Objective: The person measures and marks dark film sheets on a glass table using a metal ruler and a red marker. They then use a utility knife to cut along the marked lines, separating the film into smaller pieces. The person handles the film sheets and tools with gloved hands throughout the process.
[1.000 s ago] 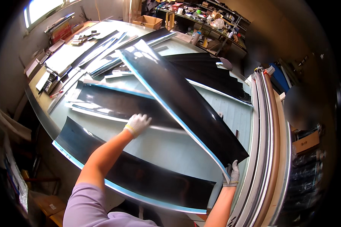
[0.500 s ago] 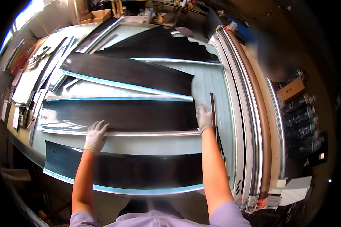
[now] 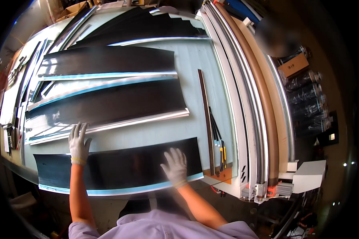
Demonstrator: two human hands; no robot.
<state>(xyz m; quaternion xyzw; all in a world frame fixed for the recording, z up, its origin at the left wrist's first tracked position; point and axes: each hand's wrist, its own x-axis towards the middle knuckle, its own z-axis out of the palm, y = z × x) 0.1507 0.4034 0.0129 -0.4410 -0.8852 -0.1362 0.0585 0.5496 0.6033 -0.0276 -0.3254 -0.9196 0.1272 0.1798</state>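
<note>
A wide, pale table (image 3: 191, 59) fills most of the view, with a long brown tube (image 3: 270, 151) among the rails along its right side. Toward the back lies a fanned stack (image 3: 147, 28) of dark sheets. In front of it come three long curved ones: a far sheet (image 3: 107, 61), a middle sheet (image 3: 119, 99) and, along the front edge, a near sheet (image 3: 123, 171) with a light blue border. A second ago the right hand held a sheet up at a slant; now none is raised. The right hand (image 3: 175, 165) has since come over the near sheet's right part, its fingers spread and gripping nothing. The left hand (image 3: 79, 145), fingers extended and also empty, spans the gap between middle and near sheets; whether either hand presses down I cannot tell. Handling seems to have passed to the near sheet. Right of the sheets lies a yellow-handled knife (image 3: 223, 155).
</note>
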